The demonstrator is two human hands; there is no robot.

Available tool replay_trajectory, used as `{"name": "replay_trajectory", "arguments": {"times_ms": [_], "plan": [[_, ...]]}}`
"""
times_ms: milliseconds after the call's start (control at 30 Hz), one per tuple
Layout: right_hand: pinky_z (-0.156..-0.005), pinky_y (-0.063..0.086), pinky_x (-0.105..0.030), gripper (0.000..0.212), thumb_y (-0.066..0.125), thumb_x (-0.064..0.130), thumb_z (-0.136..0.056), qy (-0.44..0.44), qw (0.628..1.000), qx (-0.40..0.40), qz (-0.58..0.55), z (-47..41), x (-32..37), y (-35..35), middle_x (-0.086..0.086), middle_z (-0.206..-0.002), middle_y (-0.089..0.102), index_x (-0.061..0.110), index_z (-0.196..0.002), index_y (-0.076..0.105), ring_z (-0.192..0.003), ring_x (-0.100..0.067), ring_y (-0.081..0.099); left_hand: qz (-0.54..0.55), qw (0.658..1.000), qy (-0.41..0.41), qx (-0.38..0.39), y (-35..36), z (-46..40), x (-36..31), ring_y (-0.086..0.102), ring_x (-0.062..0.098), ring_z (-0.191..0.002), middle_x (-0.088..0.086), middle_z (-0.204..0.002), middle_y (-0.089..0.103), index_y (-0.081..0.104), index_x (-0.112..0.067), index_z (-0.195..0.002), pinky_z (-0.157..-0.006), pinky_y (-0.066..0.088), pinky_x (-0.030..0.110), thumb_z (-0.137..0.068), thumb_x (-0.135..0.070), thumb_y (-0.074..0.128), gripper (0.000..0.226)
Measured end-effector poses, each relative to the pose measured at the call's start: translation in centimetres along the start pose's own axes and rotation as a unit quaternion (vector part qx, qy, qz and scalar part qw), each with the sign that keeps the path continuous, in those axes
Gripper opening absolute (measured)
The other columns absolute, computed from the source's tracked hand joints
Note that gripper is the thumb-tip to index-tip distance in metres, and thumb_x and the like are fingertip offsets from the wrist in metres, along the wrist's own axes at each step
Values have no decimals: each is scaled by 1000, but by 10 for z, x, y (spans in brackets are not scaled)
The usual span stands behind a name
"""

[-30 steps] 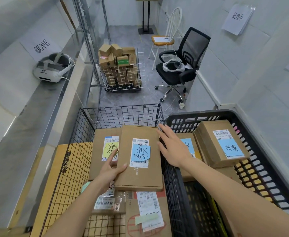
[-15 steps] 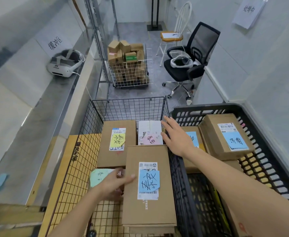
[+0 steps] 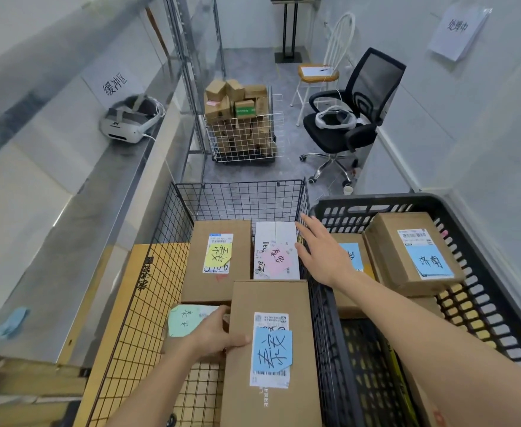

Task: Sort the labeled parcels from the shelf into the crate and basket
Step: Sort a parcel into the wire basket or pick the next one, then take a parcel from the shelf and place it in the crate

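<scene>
A flat brown parcel with a blue note [image 3: 271, 352] lies in the black wire basket [image 3: 173, 229], at its near right. My left hand [image 3: 214, 335] grips that parcel's left edge, thumb on top. Behind it lie a brown parcel with a yellow note [image 3: 217, 260], a white parcel with a pink note [image 3: 276, 254] and a small parcel with a green note [image 3: 182, 320]. My right hand [image 3: 320, 251] hovers open over the wire wall between the basket and the black plastic crate [image 3: 499, 291]. In the crate sit brown parcels with blue notes [image 3: 413, 251].
A steel shelf [image 3: 77, 241] runs along the left, with a white headset [image 3: 129, 118] and a blue cloth [image 3: 9, 322] on it. Farther off stand a white wire cart full of boxes [image 3: 243, 124], a black office chair [image 3: 351, 115] and a white chair [image 3: 327, 66].
The blue-note parcel has come toward me and down into the basket's near right, uncovering the white parcel. My left hand went with it. My right hand let go and stayed by the divider.
</scene>
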State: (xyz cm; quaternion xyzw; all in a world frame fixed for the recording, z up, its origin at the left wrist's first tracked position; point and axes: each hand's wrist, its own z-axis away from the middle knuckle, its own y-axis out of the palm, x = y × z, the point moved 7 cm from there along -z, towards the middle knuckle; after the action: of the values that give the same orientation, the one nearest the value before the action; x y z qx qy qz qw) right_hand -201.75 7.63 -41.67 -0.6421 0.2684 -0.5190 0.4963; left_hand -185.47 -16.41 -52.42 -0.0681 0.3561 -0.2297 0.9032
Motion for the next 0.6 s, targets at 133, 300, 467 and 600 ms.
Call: {"name": "replay_trajectory", "arguments": {"times_ms": [133, 300, 467, 600], "plan": [[-126, 12, -36, 60, 36, 40, -108, -3, 1000, 10, 12, -1, 0, 1, 7, -170, 3, 16, -161, 21, -155, -12, -3, 12, 1000, -16, 9, 6, 7, 2, 69, 21, -107, 1, -119, 68, 47, -34, -128, -86, 61, 46, -63, -32, 95, 81], [-127, 10, -37, 63, 36, 42, -108, -3, 999, 24, 45, 0, 1, 1, 5, -170, -2, 17, -162, 18, -156, -14, -3, -7, 1000, 0, 0, 11, 15, -2, 68, 16, -107, -7, -116, 68, 47, -33, -137, -95, 58, 42, -73, -33, 89, 76], [-127, 8, -39, 67, 37, 46, -106, -25, 993, 36, 113, 7, 10, -7, 1, -170, -5, 18, -162, 13, -156, -22, -1, -9, 999, 26, -27, 4, 28, -16, 64, 13, -111, -4, -129, 64, 36, -29, -152, -90, 57, 32, -79, -47, 83, 89], [-127, 9, -42, 69, 37, 49, -105, -41, 985, 40, 164, 9, 26, -19, -1, -170, -2, 20, -162, 11, -156, -25, 1, -96, 979, 91, -156, -29, 58, -48, 50, 20, -133, -2, -153, 47, 29, -33, -156, -109, 46, 44, -87, -52, 71, 83]]}}
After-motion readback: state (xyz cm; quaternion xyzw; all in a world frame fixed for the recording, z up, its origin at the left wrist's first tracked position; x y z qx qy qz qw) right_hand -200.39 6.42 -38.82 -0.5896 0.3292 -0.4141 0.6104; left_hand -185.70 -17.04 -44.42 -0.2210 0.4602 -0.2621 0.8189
